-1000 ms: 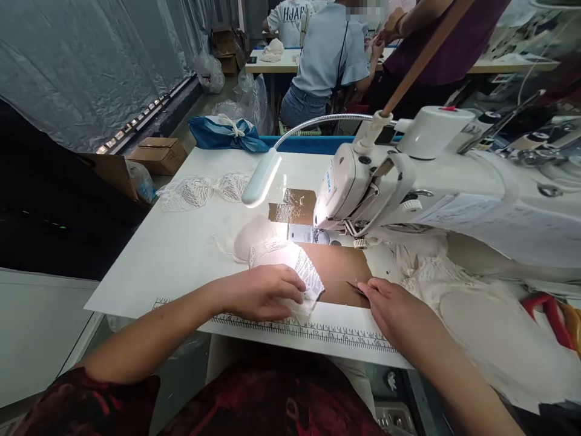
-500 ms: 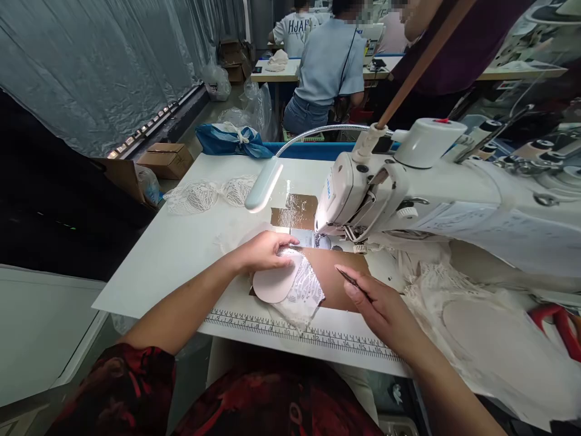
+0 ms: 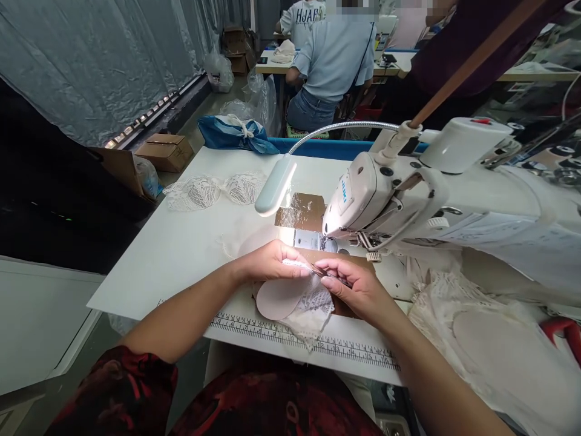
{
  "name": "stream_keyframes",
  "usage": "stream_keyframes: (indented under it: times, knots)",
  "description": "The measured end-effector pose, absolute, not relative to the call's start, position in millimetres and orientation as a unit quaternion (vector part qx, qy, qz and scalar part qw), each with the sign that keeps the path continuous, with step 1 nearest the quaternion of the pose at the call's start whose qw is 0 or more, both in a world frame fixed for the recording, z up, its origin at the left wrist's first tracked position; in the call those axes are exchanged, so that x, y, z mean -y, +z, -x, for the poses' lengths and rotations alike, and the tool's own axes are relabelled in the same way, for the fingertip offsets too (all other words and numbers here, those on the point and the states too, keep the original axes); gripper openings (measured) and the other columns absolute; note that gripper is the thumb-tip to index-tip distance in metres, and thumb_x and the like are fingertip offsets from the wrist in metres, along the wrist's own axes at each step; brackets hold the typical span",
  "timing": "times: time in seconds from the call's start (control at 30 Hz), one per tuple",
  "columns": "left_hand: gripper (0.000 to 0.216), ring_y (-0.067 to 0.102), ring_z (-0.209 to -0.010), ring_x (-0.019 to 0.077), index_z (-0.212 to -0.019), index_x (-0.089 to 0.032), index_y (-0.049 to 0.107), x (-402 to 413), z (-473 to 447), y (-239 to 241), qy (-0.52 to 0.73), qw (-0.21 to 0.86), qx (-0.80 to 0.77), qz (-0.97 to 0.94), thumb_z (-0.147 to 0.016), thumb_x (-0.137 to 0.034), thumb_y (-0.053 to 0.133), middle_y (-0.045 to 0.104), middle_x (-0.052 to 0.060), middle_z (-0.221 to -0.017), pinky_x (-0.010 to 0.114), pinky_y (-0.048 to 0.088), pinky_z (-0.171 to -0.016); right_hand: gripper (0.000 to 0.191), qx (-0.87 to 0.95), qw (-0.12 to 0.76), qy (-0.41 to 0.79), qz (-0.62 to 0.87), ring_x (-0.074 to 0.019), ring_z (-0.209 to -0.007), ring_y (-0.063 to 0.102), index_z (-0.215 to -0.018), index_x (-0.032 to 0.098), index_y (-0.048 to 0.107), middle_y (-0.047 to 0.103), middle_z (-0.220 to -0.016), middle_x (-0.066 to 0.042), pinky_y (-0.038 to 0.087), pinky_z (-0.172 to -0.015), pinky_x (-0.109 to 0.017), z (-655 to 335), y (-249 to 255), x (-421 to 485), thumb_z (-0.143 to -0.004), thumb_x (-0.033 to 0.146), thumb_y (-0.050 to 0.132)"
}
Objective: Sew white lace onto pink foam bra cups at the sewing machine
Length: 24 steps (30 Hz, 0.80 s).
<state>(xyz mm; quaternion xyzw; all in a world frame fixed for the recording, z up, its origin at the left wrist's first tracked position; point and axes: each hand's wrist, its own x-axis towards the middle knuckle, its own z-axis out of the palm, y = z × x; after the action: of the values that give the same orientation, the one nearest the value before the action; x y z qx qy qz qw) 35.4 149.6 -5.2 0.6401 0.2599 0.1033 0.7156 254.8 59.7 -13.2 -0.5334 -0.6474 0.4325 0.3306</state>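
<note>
My left hand pinches the top edge of a pale bra cup with white lace lying on the white sewing table. My right hand is closed around a small dark pointed tool, whose tip meets the lace edge by my left fingers. Both hands sit just in front of the needle area of the white sewing machine. A brown patch on the table lies under my right hand.
A gooseneck lamp hangs over the work. Lace cups lie at the table's far left. A pile of lace pieces is at the right. A ruler strip runs along the front edge. People sit at tables behind. Cardboard boxes stand left.
My right hand has moved left with the tool to meet my left hand at the cup's top edge. My left hand went from pressing the cup flat to pinching its far edge.
</note>
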Motion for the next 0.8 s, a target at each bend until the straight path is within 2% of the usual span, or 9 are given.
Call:
stream_keyframes:
  times: [0.1, 0.2, 0.33, 0.43, 0.5, 0.57, 0.6, 0.7, 0.8]
  knots:
    - [0.035, 0.064, -0.094, 0.0216, -0.098, -0.014, 0.073, -146.9, -39.8, -6.7, 0.108, 0.726, -0.249, -0.632, -0.076, -0.043, 0.073, 0.071, 0.008, -0.096, 0.031, 0.05, -0.082, 0.034, 0.645, 0.321, 0.449, 0.529, -0.0199, -0.086, 0.066, -0.109, 0.021, 0.063, 0.07, -0.1, -0.006, 0.053, -0.075, -0.032, -251.2, -12.4, -58.2, -0.086, 0.045, 0.056]
    - [0.034, 0.063, -0.08, 0.0186, -0.09, -0.012, 0.074, -145.1, -42.7, -4.9, 0.108, 0.723, -0.248, -0.635, -0.075, -0.042, 0.074, 0.069, 0.006, -0.082, 0.028, 0.05, -0.072, 0.029, 0.659, 0.321, 0.433, 0.525, -0.0187, -0.084, 0.064, -0.105, 0.022, 0.063, 0.069, -0.097, -0.004, 0.051, -0.074, -0.03, -247.4, -10.3, -57.3, -0.087, 0.043, 0.056]
    - [0.031, 0.055, -0.062, 0.012, -0.078, -0.011, 0.072, -142.8, -43.9, -3.6, 0.092, 0.715, -0.257, -0.644, -0.077, -0.041, 0.072, 0.06, 0.0, -0.064, 0.022, 0.042, -0.056, 0.023, 0.656, 0.341, 0.407, 0.536, -0.018, -0.086, 0.063, -0.098, 0.023, 0.066, 0.07, -0.094, -0.003, 0.049, -0.077, -0.03, -243.0, -11.4, -56.5, -0.088, 0.04, 0.055]
    - [0.029, 0.059, -0.071, 0.014, -0.088, -0.012, 0.073, -141.3, -45.9, -7.0, 0.103, 0.715, -0.255, -0.643, -0.079, -0.039, 0.071, 0.066, 0.003, -0.075, 0.024, 0.045, -0.065, 0.026, 0.612, 0.378, 0.418, 0.555, -0.0194, -0.086, 0.064, -0.097, 0.022, 0.065, 0.069, -0.093, -0.005, 0.049, -0.076, -0.031, -240.3, -14.4, -56.8, -0.087, 0.044, 0.056]
    - [0.03, 0.062, -0.084, 0.0176, -0.095, -0.012, 0.073, -142.1, -47.4, -9.2, 0.112, 0.715, -0.24, -0.647, -0.08, -0.039, 0.069, 0.069, 0.006, -0.089, 0.026, 0.047, -0.075, 0.036, 0.574, 0.399, 0.446, 0.56, -0.0202, -0.085, 0.064, -0.106, 0.021, 0.061, 0.067, -0.092, -0.006, 0.05, -0.073, -0.032, -238.6, -14.7, -57.9, -0.081, 0.047, 0.061]
    - [0.03, 0.062, -0.087, 0.0188, -0.097, -0.012, 0.072, -145.5, -46.9, -9.2, 0.102, 0.702, -0.22, -0.669, -0.081, -0.038, 0.068, 0.069, 0.007, -0.093, 0.027, 0.047, -0.078, 0.046, 0.571, 0.371, 0.469, 0.562, -0.0196, -0.08, 0.063, -0.114, 0.021, 0.058, 0.066, -0.087, -0.004, 0.05, -0.07, -0.032, -237.5, -13.2, -59.1, -0.077, 0.046, 0.065]
    - [0.029, 0.062, -0.086, 0.0183, -0.098, -0.013, 0.071, -148.4, -45.3, -8.0, 0.087, 0.687, -0.215, -0.689, -0.081, -0.036, 0.068, 0.068, 0.007, -0.093, 0.025, 0.047, -0.075, 0.045, 0.582, 0.344, 0.471, 0.566, -0.0191, -0.078, 0.062, -0.114, 0.021, 0.059, 0.066, -0.084, -0.003, 0.049, -0.069, -0.032, -237.7, -12.3, -59.6, -0.077, 0.045, 0.065]
    - [0.029, 0.059, -0.077, 0.0149, -0.103, -0.015, 0.067, -159.3, -34.4, -0.8, 0.017, 0.604, -0.238, -0.761, -0.076, -0.026, 0.068, 0.065, 0.003, -0.089, 0.021, 0.043, -0.063, 0.027, 0.605, 0.29, 0.44, 0.597, -0.0175, -0.071, 0.057, -0.091, 0.019, 0.067, 0.064, -0.077, -0.003, 0.045, -0.063, -0.029, -241.8, -11.7, -59.6, -0.081, 0.043, 0.059]
    - [0.025, 0.052, -0.066, 0.0115, -0.101, -0.016, 0.064, -167.3, -18.8, 11.0, 0.003, 0.527, -0.299, -0.796, -0.076, -0.02, 0.062, 0.06, 0.0, -0.079, 0.02, 0.038, -0.057, 0.027, 0.598, 0.272, 0.426, 0.622, -0.0137, -0.059, 0.048, -0.075, 0.018, 0.064, 0.056, -0.064, 0.0, 0.037, -0.053, -0.026, -248.5, -15.2, -57.3, -0.081, 0.043, 0.056]
